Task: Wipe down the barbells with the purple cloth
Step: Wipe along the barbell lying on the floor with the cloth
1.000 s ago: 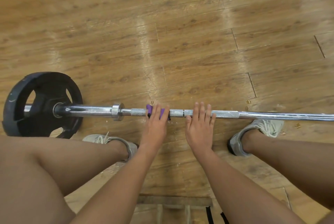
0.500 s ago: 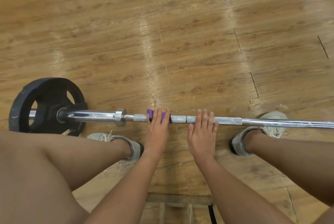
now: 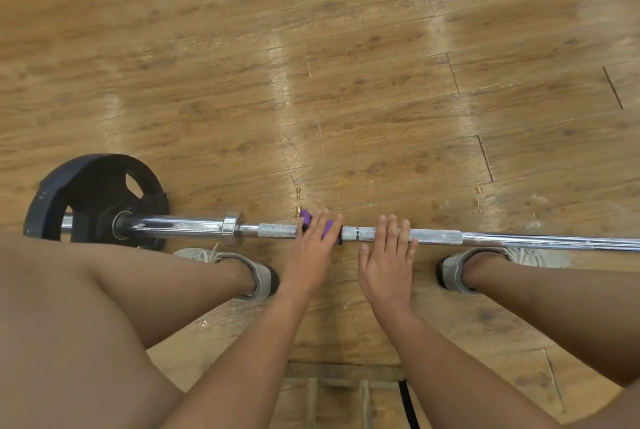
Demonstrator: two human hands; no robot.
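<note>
A chrome barbell [image 3: 277, 230] lies on the wooden floor, running left to right, with a black weight plate [image 3: 93, 193] on its left sleeve. A small purple cloth [image 3: 306, 219] sits on the bar just right of the knurled section. My left hand [image 3: 311, 248] lies over it, fingers stretched, pressing it onto the bar so that most of the cloth is hidden. My right hand [image 3: 388, 262] rests flat a little further right. Its fingertips are on the bar, its fingers are apart and it holds nothing.
I squat over the bar, with my bare knees and forearms filling the lower view. A grey shoe [image 3: 256, 272] stands just behind the bar on the left and another [image 3: 526, 255] on the right. A black strap [image 3: 408, 408] lies at the bottom edge. Open floor lies beyond the bar.
My left hand and the cloth have slid slightly right along the bar, towards my right hand. The right hand has stayed in place. The camera view has shifted a little.
</note>
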